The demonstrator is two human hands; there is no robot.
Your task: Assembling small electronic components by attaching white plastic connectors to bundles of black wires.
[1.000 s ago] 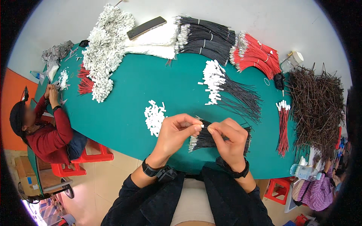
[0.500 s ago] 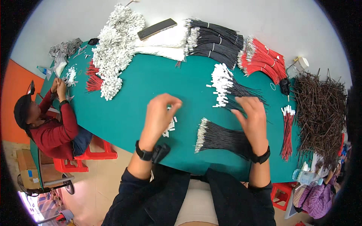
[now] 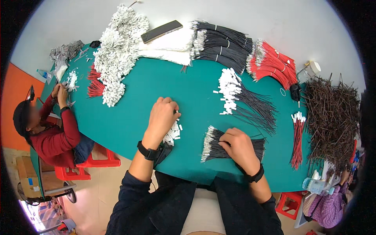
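My left hand (image 3: 161, 119) is curled at the upper edge of a small pile of white plastic connectors (image 3: 172, 136), its thumb and fingers drawn together. What sits between those fingertips is too small to make out. On the right, my right hand (image 3: 239, 145) rests with bent, closed fingers on a bundle of black wires (image 3: 256, 148) with silvery tips pointing left. Its fingertips touch the wires near those tips, and any single wire in them is hidden. Beyond it lies a heap of black wires with white connectors (image 3: 231, 87) on their ends.
Bundled black wires (image 3: 223, 47), red wires (image 3: 274, 64) and a dark phone-shaped object (image 3: 161, 31) lie at the back. A large white connector heap (image 3: 119, 55) stands back left. Brown wires (image 3: 333, 121) and a red bundle (image 3: 298, 141) lie right. A person (image 3: 58, 133) works at left.
My right hand has come down from above the connector-ended wires onto the black wire bundle. My left hand has lowered to the connector pile and its fingers have closed.
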